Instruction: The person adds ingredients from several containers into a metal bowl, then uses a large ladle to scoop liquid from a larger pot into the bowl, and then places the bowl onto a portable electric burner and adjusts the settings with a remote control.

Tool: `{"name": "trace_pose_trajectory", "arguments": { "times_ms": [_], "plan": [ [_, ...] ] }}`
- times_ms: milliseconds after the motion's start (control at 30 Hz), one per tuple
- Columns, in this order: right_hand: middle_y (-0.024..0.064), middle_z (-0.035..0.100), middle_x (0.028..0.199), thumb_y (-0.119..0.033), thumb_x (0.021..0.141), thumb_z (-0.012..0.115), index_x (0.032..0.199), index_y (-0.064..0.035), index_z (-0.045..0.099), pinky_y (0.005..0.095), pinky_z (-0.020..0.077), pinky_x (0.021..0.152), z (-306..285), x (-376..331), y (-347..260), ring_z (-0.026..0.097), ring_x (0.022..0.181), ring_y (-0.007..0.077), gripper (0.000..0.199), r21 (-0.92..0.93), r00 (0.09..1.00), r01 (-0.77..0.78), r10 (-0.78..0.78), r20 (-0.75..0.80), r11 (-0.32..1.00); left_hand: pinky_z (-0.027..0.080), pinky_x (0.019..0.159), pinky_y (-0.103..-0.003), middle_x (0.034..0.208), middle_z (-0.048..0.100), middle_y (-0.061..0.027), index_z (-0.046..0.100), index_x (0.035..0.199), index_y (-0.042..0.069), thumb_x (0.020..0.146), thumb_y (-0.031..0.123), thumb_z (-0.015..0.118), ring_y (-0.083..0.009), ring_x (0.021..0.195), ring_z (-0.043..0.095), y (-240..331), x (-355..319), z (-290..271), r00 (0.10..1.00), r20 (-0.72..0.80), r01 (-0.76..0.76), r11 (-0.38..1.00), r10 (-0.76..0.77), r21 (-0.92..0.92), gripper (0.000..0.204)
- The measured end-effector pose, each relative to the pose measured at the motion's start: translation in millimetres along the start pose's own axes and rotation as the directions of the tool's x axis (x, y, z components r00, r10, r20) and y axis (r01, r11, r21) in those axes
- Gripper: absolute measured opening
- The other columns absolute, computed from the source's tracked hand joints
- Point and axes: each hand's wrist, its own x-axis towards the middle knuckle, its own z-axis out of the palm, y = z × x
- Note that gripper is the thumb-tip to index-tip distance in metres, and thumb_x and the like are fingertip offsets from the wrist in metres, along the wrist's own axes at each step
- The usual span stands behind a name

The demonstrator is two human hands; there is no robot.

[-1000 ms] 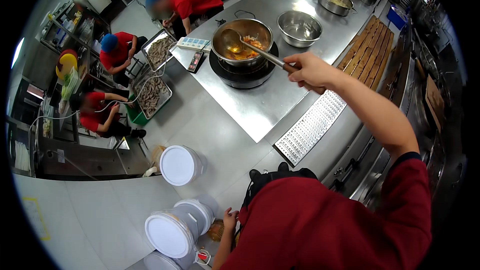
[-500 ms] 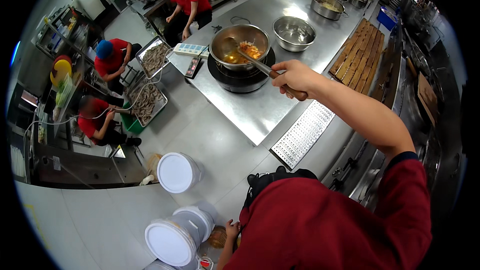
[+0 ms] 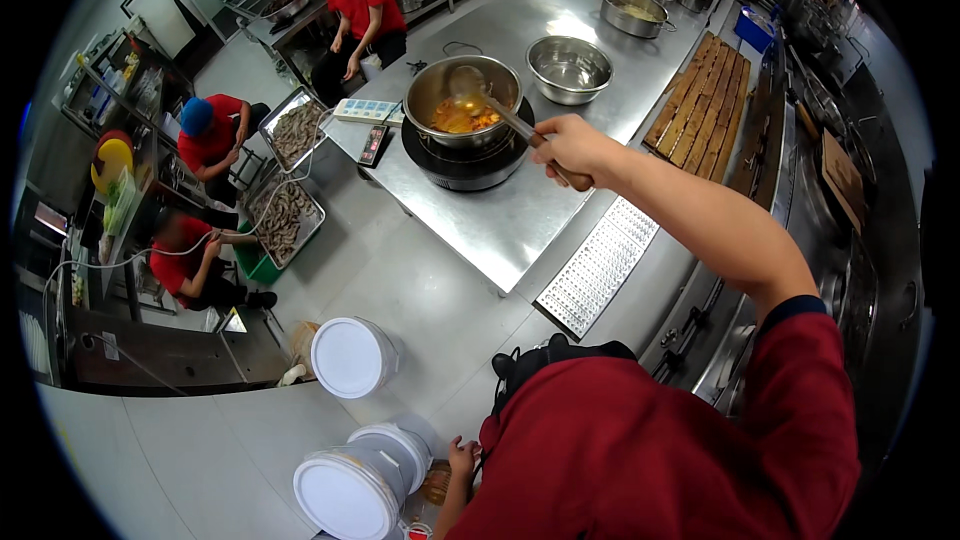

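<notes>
Pale floor tiles (image 3: pixel 430 315) surround a steel table (image 3: pixel 480 230), its near corner pointing toward the wearer's dark red shirt (image 3: pixel 640 440). Left hand (image 3: pixel 463 457) is low beside the shirt, fingers curled; whether it grips anything cannot be told. Lidded white buckets (image 3: pixel 345 500) stand to its left. Perforated grate (image 3: pixel 600 265) lies beside the table's right edge, close to the near corner. Right hand (image 3: pixel 572 150) is near that edge, fingers closed around the wooden handle of a ladle (image 3: pixel 512 118). Ladle slants into a steel pan (image 3: pixel 428 85), its head inside the rim, by orange food (image 3: pixel 460 120); contact with the food cannot be confirmed. Pan sits on a black cooker (image 3: pixel 450 177), between the table's near and left corners. Black device (image 3: pixel 373 146) lies at the left corner. Farther up the table are a bowl (image 3: pixel 568 90) and, toward the far end, a pot (image 3: pixel 633 22). Off the left corner, co-workers (image 3: pixel 210 150) in red sit by trays of shrimp (image 3: pixel 285 218).
</notes>
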Motion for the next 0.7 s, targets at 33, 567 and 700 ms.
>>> {"name": "trace_pose_trajectory", "arguments": {
  "times_ms": [33,567,700],
  "plan": [
    [0.0137,0.055,0.073,0.001,0.086,0.057,0.094,0.0041,0.056,0.0316,0.0421,0.046,-3,-5,8,0.052,0.057,0.0195,0.008,0.005,1.000,0.008,-0.008,-0.005,1.000,0.055,0.062,-0.033,0.100,0.065,-0.0173,0.032,0.139,0.002,0.089,0.003,0.060,-0.0224,0.079,0.068,-1,2,-3,1.000,-0.006,-0.014,1.000,0.014,0.006,0.058],
    [0.0180,0.065,0.082,-0.004,0.082,0.061,0.119,0.0064,0.054,0.0381,0.0519,0.059,-39,11,50,0.065,0.067,0.0239,0.039,-0.690,0.956,0.194,-0.291,-0.026,0.697,0.053,0.080,-0.037,0.112,0.065,-0.0213,0.049,0.132,-0.003,0.086,0.020,0.068,-0.0265,0.091,0.065,-41,51,-7,0.995,0.052,-0.096,0.950,0.084,0.299,0.054],
    [0.0107,0.046,0.060,0.003,0.081,0.052,0.088,0.0021,0.051,0.0402,0.0340,0.033,-15,-9,22,0.045,0.037,0.0230,0.007,-0.268,0.990,0.138,-0.130,0.049,0.954,0.054,0.076,-0.037,0.107,0.066,-0.0205,0.049,0.131,-0.003,0.086,0.018,0.069,-0.0260,0.084,0.066,-25,39,-10,0.987,0.025,-0.155,0.923,0.157,0.351,0.054]
  ]
}}
